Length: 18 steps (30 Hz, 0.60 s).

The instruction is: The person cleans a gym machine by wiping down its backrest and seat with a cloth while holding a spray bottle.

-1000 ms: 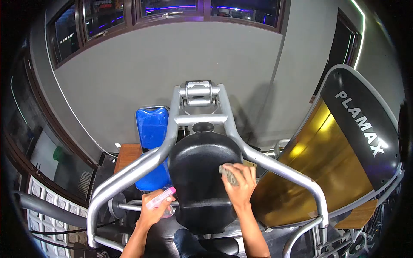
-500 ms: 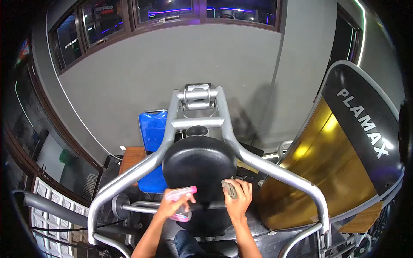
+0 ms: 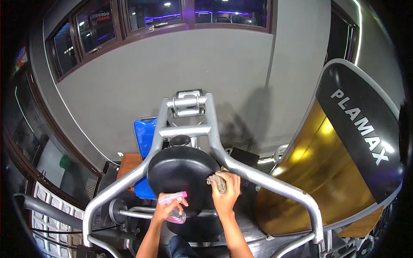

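My left hand is wrapped round the neck of a clear spray bottle with a pink nozzle and pinkish liquid inside. It is held over the lower part of the machine's black padding. A crumpled grey-beige cloth is gripped in my right hand. That hand is by the right edge of the black padded backrest; whether the cloth touches the pad I cannot tell. Silver tube bars of the exercise machine run round both sides of the pad.
A tall gold and black panel marked PLAMAX stands on the right. Behind the machine are a blue chair, a wooden surface and the grey wall. A weight-bar end sticks out at left.
The view has shifted, so the machine appears lower and further left. My right hand with the cloth has moved up along the backrest's edge. The spray bottle stays in my left hand.
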Available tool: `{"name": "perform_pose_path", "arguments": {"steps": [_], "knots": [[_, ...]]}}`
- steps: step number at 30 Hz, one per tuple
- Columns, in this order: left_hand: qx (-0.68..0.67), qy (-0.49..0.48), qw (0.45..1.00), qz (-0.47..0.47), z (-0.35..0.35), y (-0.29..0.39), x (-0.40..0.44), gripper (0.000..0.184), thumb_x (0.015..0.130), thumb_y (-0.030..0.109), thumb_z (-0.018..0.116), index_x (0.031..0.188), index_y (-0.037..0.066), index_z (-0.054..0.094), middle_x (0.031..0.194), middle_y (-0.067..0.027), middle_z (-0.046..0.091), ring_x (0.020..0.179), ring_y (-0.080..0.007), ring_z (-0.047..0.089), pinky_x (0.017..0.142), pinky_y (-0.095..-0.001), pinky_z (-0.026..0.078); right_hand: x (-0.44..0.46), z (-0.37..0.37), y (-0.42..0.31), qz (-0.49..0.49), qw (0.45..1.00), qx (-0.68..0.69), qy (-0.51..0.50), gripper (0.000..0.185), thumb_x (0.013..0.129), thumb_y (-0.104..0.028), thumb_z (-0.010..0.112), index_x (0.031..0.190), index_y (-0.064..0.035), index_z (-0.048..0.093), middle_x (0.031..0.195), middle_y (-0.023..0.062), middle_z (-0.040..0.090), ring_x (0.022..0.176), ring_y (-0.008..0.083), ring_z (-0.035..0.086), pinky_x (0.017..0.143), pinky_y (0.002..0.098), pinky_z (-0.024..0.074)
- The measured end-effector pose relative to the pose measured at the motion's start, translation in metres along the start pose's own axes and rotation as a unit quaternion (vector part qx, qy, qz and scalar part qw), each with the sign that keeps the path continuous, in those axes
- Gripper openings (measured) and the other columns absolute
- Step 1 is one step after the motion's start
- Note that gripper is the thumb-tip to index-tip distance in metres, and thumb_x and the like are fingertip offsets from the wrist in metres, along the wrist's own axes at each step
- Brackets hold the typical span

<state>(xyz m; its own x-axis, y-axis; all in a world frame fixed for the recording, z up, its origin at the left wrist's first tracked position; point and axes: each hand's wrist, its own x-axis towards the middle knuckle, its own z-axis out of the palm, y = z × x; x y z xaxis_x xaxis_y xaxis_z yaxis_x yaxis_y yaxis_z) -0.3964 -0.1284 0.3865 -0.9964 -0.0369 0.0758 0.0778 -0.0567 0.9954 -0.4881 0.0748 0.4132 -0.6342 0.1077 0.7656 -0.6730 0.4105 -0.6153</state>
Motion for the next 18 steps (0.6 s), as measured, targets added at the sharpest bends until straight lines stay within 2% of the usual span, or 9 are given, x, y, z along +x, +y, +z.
{"name": "perform_pose_path", "arguments": {"steps": [2, 3, 4, 6, 11, 14, 16, 18], "knots": [[0.008, -0.002, 1.0, 0.027, 0.001, -0.002, 0.001, 0.03, 0.094, 0.016, 0.06, 0.081, -0.009, 0.068, 0.08, -0.0177, 0.071, 0.052, -0.0174, 0.064, 0.053, -0.0279, 0.051, -0.018, -0.003, 0.013, 0.083, 0.996, 0.025, 0.012, 0.025, 0.073, -0.005, 0.079, 0.095, -0.0074, 0.068, 0.093, 0.0092, 0.066, 0.087, 0.0295, 0.059, 0.079, 0.0404, 0.0468], [0.012, 0.004, 1.0, 0.024, 0.002, -0.002, 0.001, 0.031, 0.095, 0.016, 0.058, 0.079, -0.01, 0.068, 0.08, -0.0186, 0.071, 0.052, -0.018, 0.064, 0.053, -0.0278, 0.051, -0.026, -0.006, 0.017, 0.111, 0.993, 0.045, 0.01, 0.019, 0.078, -0.006, 0.077, 0.093, -0.0049, 0.067, 0.092, 0.0107, 0.067, 0.086, 0.0292, 0.062, 0.079, 0.0392, 0.0479], [0.011, 0.0, 1.0, 0.024, 0.001, -0.002, 0.001, 0.032, 0.095, 0.017, 0.058, 0.079, -0.01, 0.068, 0.079, -0.0191, 0.071, 0.052, -0.0184, 0.065, 0.053, -0.0283, 0.052, -0.034, -0.007, 0.021, 0.114, 0.993, 0.045, 0.008, 0.019, 0.078, -0.006, 0.077, 0.093, -0.0049, 0.067, 0.092, 0.0107, 0.067, 0.086, 0.0292, 0.062, 0.079, 0.0392, 0.0479], [0.008, -0.009, 1.0, 0.019, -0.002, -0.005, 0.002, 0.034, 0.096, 0.018, 0.058, 0.079, -0.01, 0.067, 0.079, -0.0192, 0.07, 0.052, -0.0186, 0.064, 0.053, -0.0292, 0.052, -0.044, -0.007, 0.024, 0.215, 0.971, 0.106, 0.007, 0.016, 0.081, -0.005, 0.075, 0.094, -0.0029, 0.066, 0.09, 0.0116, 0.066, 0.084, 0.0287, 0.064, 0.078, 0.0375, 0.0491], [0.006, 0.002, 1.0, 0.03, -0.001, -0.006, 0.004, 0.035, 0.096, 0.019, 0.058, 0.079, -0.01, 0.067, 0.079, -0.0195, 0.07, 0.051, -0.0192, 0.064, 0.053, -0.0303, 0.052, -0.011, -0.006, 0.016, 0.256, 0.959, 0.123, -0.019, 0.019, 0.086, -0.014, 0.074, 0.097, 0.0001, 0.066, 0.091, 0.0152, 0.069, 0.084, 0.0273, 0.068, 0.079, 0.0351, 0.0511], [0.016, 0.008, 0.999, 0.032, -0.002, -0.011, 0.003, 0.036, 0.097, 0.019, 0.057, 0.078, -0.01, 0.067, 0.078, -0.0192, 0.07, 0.05, -0.0187, 0.063, 0.052, -0.0298, 0.051, 0.035, 0.0, 0.008, 0.204, 0.967, 0.146, -0.041, 0.027, 0.086, -0.018, 0.075, 0.105, -0.004, 0.062, 0.09, 0.0165, 0.069, 0.085, 0.0292, 0.068, 0.077, 0.0368, 0.0511], [0.021, 0.013, 0.999, 0.045, 0.001, -0.009, 0.004, 0.035, 0.096, 0.019, 0.057, 0.077, -0.009, 0.067, 0.077, -0.018, 0.07, 0.049, -0.0182, 0.063, 0.051, -0.0296, 0.051, 0.052, 0.011, 0.008, 0.247, 0.95, 0.173, -0.079, 0.029, 0.087, -0.019, 0.075, 0.108, -0.0065, 0.059, 0.091, 0.0172, 0.068, 0.085, 0.0316, 0.068, 0.075, 0.0387, 0.0505], [0.031, 0.012, 0.999, 0.038, 0.001, -0.006, 0.005, 0.035, 0.096, 0.019, 0.057, 0.076, -0.008, 0.067, 0.077, -0.0174, 0.07, 0.049, -0.018, 0.063, 0.051, -0.0295, 0.05, 0.056, 0.01, 0.008, 0.249, 0.952, 0.143, -0.106, 0.026, 0.085, -0.019, 0.076, 0.102, -0.0053, 0.061, 0.09, 0.0174, 0.067, 0.083, 0.0328, 0.067, 0.074, 0.0378, 0.0498]]}}
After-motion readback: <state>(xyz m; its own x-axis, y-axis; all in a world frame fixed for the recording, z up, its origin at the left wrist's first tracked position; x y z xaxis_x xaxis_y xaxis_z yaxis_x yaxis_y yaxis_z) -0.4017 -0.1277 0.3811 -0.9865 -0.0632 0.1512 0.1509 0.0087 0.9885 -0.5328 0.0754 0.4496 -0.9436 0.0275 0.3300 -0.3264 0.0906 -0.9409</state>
